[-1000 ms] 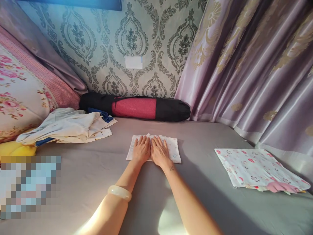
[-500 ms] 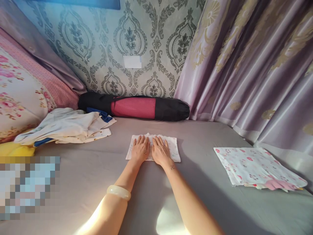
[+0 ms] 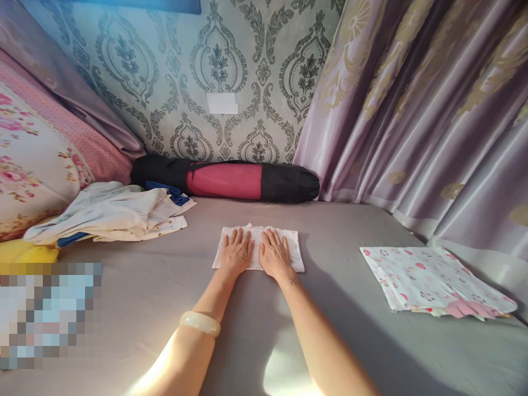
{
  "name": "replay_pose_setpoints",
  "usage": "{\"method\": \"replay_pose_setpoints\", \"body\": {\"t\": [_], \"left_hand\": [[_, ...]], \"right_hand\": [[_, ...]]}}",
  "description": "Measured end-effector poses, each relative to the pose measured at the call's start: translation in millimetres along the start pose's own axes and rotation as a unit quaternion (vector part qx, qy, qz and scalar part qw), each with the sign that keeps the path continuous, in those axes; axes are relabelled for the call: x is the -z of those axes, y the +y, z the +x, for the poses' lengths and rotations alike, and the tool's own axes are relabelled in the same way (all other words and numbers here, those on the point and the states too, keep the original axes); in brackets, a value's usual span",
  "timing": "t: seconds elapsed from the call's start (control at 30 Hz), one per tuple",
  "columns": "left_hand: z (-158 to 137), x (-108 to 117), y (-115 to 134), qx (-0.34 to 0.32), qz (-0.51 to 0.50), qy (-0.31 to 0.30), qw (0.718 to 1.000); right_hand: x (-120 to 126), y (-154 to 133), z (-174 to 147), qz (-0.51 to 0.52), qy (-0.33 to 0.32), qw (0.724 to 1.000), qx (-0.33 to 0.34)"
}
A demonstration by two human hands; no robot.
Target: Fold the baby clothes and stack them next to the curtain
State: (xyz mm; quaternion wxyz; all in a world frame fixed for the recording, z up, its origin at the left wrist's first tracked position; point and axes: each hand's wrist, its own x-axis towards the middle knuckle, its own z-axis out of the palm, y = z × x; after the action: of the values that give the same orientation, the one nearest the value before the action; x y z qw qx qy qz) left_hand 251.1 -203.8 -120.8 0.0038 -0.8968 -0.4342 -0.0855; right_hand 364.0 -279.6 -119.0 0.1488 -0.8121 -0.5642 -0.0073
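Observation:
A small folded white cloth with a faint print lies flat on the grey sheet in front of me. My left hand rests palm down on its left half, fingers stretched forward. On its right half lies my right hand, also flat with the fingers extended. A strip of cloth shows between the two hands. Its edges stick out at the far side and at both ends. A pale bangle sits on my left forearm.
To the right lies a stack of folded printed cloth. Crumpled white clothes are on the left, near a yellow item and a floral pillow. A black and red rolled bag lies along the wall; curtains hang at right.
My right hand has slid slightly to the right on the cloth, widening the gap between the hands. My left hand stays almost where it was.

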Motion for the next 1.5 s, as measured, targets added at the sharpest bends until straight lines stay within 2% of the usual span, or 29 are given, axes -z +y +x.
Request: {"method": "replay_pose_setpoints", "body": {"t": [0.13,0.3,0.5,0.8,1.07,1.2,1.37,1.5], "left_hand": [[1,1,-4,-0.003,-0.007,0.021,1.000],[0,3,-15,0.031,-0.006,0.069,0.997],[-1,-4,-19,0.039,-0.003,0.034,0.999],[-1,-2,-19,0.046,-0.015,0.023,0.999],[-2,5,-26,0.071,-0.004,0.070,0.995],[-2,4,-32,0.080,-0.009,0.047,0.996],[-1,-2,-35,0.090,-0.033,-0.026,0.995],[0,-3,-37,0.092,-0.035,-0.031,0.995]], "right_hand": [[4,3,1,0.003,0.004,1.000,-0.004],[8,9,1,-0.018,0.019,0.999,-0.047],[4,13,-1,-0.033,0.003,0.997,-0.069],[4,13,-2,-0.022,-0.005,0.997,-0.073],[14,24,-1,-0.032,0.011,0.993,-0.113],[15,37,-2,-0.049,0.004,0.989,-0.142],[10,44,-4,-0.036,-0.009,0.985,-0.166],[6,46,-4,-0.032,-0.004,0.986,-0.164]]}}
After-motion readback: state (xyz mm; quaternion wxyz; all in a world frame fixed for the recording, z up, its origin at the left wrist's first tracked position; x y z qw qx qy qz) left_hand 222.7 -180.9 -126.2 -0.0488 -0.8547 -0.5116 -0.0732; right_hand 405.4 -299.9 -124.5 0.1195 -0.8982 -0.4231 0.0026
